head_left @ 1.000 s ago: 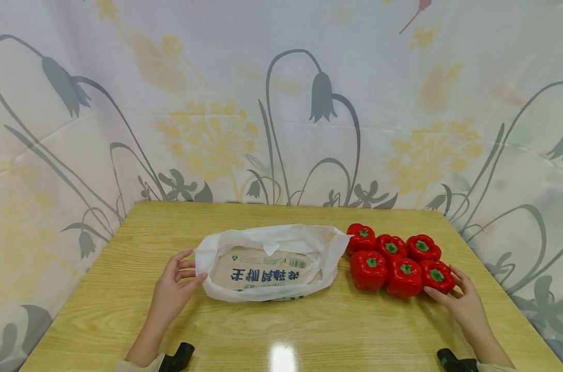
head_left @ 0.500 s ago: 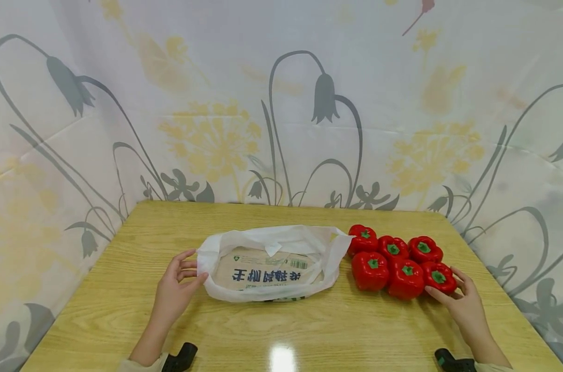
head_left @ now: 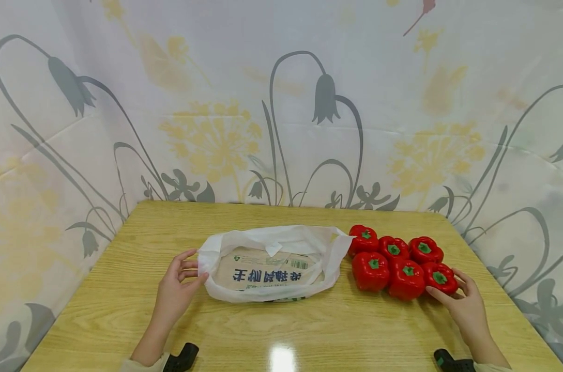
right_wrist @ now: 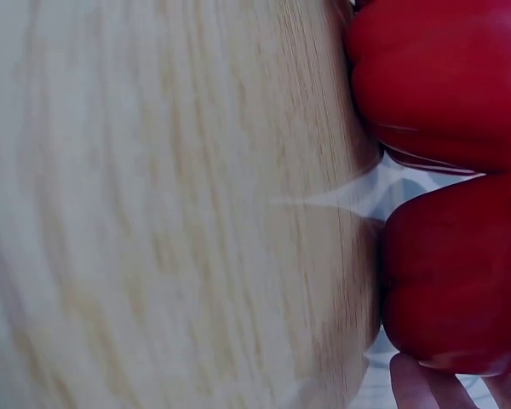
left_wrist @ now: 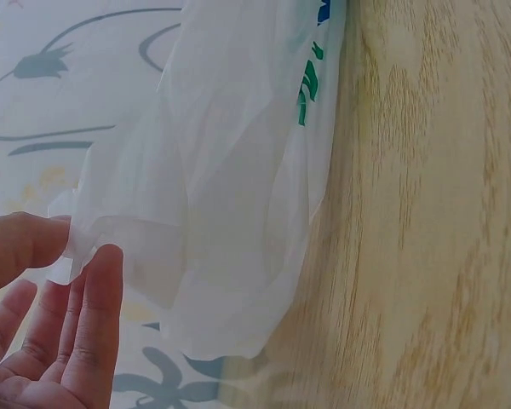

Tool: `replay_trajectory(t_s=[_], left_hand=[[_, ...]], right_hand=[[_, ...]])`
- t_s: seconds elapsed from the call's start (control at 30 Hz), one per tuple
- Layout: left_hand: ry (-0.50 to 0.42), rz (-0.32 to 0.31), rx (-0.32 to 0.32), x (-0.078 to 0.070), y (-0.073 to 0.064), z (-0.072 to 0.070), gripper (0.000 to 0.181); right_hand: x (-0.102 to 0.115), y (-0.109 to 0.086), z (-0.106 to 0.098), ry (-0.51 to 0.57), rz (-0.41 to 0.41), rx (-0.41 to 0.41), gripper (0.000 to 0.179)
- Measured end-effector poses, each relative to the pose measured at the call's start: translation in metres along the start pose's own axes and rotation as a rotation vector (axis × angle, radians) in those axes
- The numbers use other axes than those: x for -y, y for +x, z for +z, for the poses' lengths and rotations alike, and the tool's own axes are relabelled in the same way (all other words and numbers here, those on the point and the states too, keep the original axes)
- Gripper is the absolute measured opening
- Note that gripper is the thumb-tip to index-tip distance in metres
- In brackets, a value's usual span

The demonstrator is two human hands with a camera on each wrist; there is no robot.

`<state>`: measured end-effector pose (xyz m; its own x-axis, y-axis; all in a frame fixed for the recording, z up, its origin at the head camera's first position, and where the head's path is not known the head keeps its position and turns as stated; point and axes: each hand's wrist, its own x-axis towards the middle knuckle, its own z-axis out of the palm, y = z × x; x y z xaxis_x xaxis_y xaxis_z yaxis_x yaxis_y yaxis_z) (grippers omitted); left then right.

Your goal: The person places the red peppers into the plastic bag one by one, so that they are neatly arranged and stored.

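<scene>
A white plastic bag (head_left: 274,294) with printed lettering lies on the table, its mouth facing up. My left hand (head_left: 179,284) holds the bag's left edge; in the left wrist view the thin film passes between thumb and fingers (left_wrist: 98,315). On the right, several red bell peppers with green stems stand in two rows. My right hand (head_left: 462,299) grips the front-right bell pepper (head_left: 439,279), thumb in front and fingers at its far right side. That bell pepper (right_wrist: 460,273) also fills part of the right wrist view, with fingertips (right_wrist: 417,383) below it.
Another bell pepper (head_left: 406,279) sits directly left of the gripped one. The back-left bell pepper (head_left: 362,240) stands by the bag's right corner. The wooden table (head_left: 355,330) ends at a flowered curtain (head_left: 281,155) behind and at both sides.
The whole scene has shifted slightly right and down in the head view. Both hands keep their places on the bag and the bell pepper.
</scene>
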<state>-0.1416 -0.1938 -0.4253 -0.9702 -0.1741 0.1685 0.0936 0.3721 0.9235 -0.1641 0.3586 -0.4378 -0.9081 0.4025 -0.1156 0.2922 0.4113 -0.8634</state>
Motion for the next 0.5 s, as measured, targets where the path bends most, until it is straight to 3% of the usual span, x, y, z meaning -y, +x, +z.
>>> replay_trajectory(t_s=[0.5], left_hand=[[-0.006, -0.017, 0.008, -0.0015, -0.0008, -0.0001, 0.057]], right_hand=[[0.0047, -0.0032, -0.0022, -0.004, -0.023, -0.04, 0.09]])
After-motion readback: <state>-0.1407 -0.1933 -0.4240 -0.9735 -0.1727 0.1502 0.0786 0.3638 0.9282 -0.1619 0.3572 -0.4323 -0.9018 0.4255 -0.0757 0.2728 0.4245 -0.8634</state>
